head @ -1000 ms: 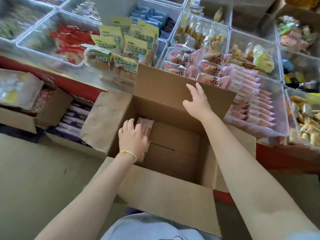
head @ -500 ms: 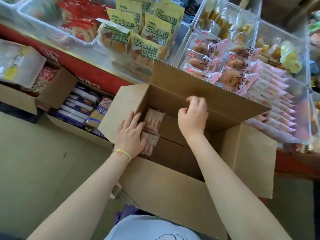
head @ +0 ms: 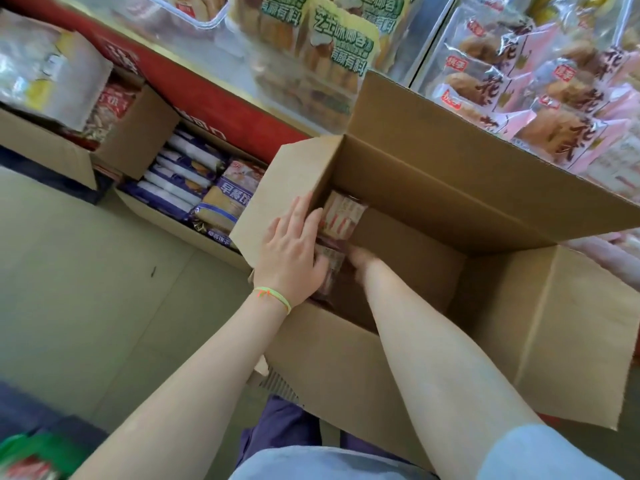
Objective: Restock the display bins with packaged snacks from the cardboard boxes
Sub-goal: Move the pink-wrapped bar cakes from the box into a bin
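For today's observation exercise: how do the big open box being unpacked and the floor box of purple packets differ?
The big open box is nearly empty, with a few packets in one corner; the floor box is packed full. The big open box's flaps stand up and out; the floor box shows none. Both hands reach into the big open box, neither into the floor box. Both are brown cardboard.

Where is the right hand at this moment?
In the head view, the right hand is down inside the open cardboard box, at its left end, beside the snack packets and the left hand.

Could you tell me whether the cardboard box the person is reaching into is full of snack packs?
No, the cardboard box holds only a few snack packs at its left wall, with bare cardboard elsewhere.
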`<state>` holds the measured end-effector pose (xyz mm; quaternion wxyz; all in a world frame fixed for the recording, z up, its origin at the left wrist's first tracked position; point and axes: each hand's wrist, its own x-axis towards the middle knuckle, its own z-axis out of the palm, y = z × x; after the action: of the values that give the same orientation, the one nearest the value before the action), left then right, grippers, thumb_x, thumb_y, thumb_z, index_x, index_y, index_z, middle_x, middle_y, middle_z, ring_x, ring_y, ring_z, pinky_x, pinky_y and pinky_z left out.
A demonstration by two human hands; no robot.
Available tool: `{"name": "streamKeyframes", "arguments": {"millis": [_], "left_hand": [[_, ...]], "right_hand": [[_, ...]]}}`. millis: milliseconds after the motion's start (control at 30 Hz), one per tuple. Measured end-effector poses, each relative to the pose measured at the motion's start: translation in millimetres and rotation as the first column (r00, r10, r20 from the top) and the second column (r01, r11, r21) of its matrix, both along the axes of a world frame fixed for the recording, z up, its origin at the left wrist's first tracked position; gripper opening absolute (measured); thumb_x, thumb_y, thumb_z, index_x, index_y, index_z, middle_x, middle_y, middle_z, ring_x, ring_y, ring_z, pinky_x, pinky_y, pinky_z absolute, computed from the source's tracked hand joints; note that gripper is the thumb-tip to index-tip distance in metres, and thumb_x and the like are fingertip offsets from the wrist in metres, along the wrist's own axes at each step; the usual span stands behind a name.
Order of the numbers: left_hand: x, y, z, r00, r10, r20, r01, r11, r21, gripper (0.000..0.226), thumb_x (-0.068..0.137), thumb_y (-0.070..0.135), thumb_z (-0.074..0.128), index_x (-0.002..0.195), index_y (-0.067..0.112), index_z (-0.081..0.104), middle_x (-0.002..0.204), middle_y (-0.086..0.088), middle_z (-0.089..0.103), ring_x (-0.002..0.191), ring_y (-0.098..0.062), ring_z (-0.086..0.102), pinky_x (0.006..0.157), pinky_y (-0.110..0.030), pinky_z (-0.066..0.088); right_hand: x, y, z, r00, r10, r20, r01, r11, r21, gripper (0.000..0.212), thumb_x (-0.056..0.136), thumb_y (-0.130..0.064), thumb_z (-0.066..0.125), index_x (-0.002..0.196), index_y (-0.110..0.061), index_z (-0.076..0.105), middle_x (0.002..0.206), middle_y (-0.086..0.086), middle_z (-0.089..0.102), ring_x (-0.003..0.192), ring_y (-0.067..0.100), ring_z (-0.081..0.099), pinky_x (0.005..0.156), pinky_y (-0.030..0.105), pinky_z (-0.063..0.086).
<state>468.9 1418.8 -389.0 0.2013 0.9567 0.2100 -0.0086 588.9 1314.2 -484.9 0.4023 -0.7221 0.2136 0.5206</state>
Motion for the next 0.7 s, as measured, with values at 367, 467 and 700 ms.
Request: {"name": "streamKeyframes", "arguments": {"millis": [367, 467, 700], "left_hand": [[1.0, 0.4, -1.5, 0.999, -0.011, -0.035, 0.013, 0.999, 0.039, 0.067, 0.086, 0.037, 0.051, 0.149, 0.016, 0.036, 0.163, -0.007, 0.016, 0.151, -0.024, 0.014, 0.117, -0.045, 0.02], [0.7, 0.5, -2.4, 1.0, -0.012, -0.025, 0.013, 0.999, 0.046, 0.068, 0.086, 0.038, 0.052, 0.148, 0.016, 0.037, 0.163, -0.007, 0.016, 0.151, -0.024, 0.014, 0.117, -0.045, 0.021], [1.1, 1.4, 0.9, 1.0, -0.008, -0.013, 0.009, 1.0, 0.02, 0.066, 0.087, 0.034, 0.051, 0.149, 0.017, 0.036, 0.164, -0.005, 0.014, 0.151, -0.022, 0.009, 0.119, -0.043, 0.016]], "right_hand": [[-14.4, 20.7, 12.3, 0.978, -0.178, 0.108, 0.175, 0.984, 0.038, 0.037, 0.108, -0.034, 0.039, 0.129, -0.007, 0.054, 0.116, 0.012, 0.064, 0.075, 0.016, 0.059, 0.033, 0.015, 0.041], [-12.9, 20.6, 11.7, 0.95, -0.267, 0.164, 0.256, 0.963, 0.081, 0.031, 0.107, -0.021, 0.042, 0.13, -0.007, 0.059, 0.124, 0.015, 0.066, 0.083, 0.02, 0.065, 0.054, 0.014, 0.05], [-4.7, 1.6, 31.6, 0.886, -0.14, 0.441, 0.179, 0.983, -0.048, 0.031, 0.105, -0.023, 0.042, 0.12, -0.008, 0.065, 0.119, 0.013, 0.067, 0.112, 0.03, 0.062, 0.099, 0.041, 0.05]]}}
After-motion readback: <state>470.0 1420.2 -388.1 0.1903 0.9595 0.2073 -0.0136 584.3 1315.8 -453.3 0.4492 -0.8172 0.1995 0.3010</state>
